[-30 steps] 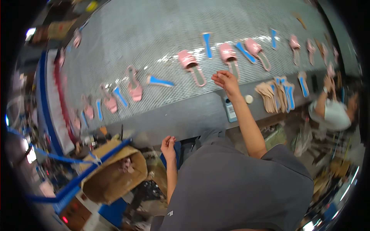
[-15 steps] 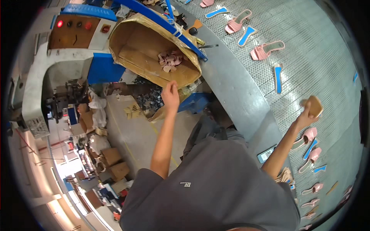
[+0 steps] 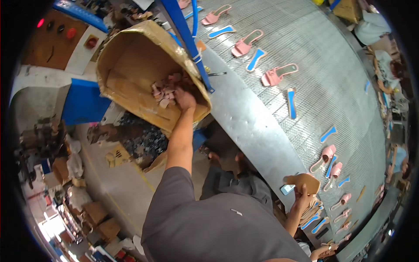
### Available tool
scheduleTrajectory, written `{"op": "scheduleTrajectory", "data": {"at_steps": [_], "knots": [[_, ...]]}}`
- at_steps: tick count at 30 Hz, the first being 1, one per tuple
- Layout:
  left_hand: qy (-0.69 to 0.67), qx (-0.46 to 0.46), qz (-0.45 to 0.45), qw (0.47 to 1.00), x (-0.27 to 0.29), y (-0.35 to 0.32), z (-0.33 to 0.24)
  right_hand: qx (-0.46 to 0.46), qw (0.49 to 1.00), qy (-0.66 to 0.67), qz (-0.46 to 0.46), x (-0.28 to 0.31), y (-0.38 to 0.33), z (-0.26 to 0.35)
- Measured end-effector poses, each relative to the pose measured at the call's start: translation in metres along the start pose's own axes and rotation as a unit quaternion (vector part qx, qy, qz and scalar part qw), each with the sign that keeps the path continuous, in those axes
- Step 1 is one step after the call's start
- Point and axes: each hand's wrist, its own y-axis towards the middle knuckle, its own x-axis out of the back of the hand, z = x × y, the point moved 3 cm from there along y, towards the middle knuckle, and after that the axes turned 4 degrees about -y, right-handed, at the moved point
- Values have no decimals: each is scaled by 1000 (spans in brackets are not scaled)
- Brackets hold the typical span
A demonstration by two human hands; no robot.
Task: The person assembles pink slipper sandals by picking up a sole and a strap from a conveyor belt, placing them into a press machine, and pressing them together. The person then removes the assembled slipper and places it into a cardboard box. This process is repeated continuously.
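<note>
- The cardboard box (image 3: 131, 83) sits at about ten o'clock, tilted with its open side showing, small pink pieces (image 3: 163, 89) heaped inside.
- The left hand (image 3: 185, 98) reaches into the box, touching the pink pieces; whether its fingers are closed on any cannot be told.
- The metal belt (image 3: 262, 126) runs from twelve to four o'clock, carrying pink sandals (image 3: 279, 74) and blue insoles (image 3: 291, 104).
- The right hand (image 3: 301, 198), at four o'clock, grips a tan sole (image 3: 303, 181), well apart from the box.

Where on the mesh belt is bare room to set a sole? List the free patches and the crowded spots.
Free: wide mesh belt right of the pink sandals and blue insoles; the bare metal rim. Crowded: by the right hand, the sole stack; the cardboard box, left hand inside.
</note>
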Motion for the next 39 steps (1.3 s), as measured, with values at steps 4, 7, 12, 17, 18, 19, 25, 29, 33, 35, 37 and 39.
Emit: {"op": "scheduleTrajectory", "data": {"at_steps": [4,7,12,17,18,19,25,29,33,35,37,39], "knots": [[-63,-1,86,994,-19,18,6,22,1000,-20,-4,-15,9,3],[-84,-109,116,984,7,41,-20,27,999,-19,43,-64,20,56],[-737,223,180,612,58,-12,65,12,980,39,194,-156,12,77],[-915,284,151,244,220,-153,66,-49,918,3,394,-250,-90,55],[-913,291,131,254,227,-187,77,-56,892,-2,448,-266,-117,47],[-911,322,138,217,242,-213,92,-79,862,-1,500,-281,-142,26],[-910,305,11,282,371,-301,169,-129,744,20,655,-351,-275,-27],[-890,278,-1,363,429,-303,199,-163,694,71,698,-413,-379,-3],[-890,254,-59,374,439,-299,226,-164,647,84,740,-476,-443,1],[-864,261,-74,424,434,-298,239,-165,654,79,734,-497,-458,-4],[-830,262,-84,485,434,-278,252,-165,664,70,726,-512,-466,-7],[-747,239,-102,612,446,-245,270,-162,678,56,715,-521,-468,-4]]}}
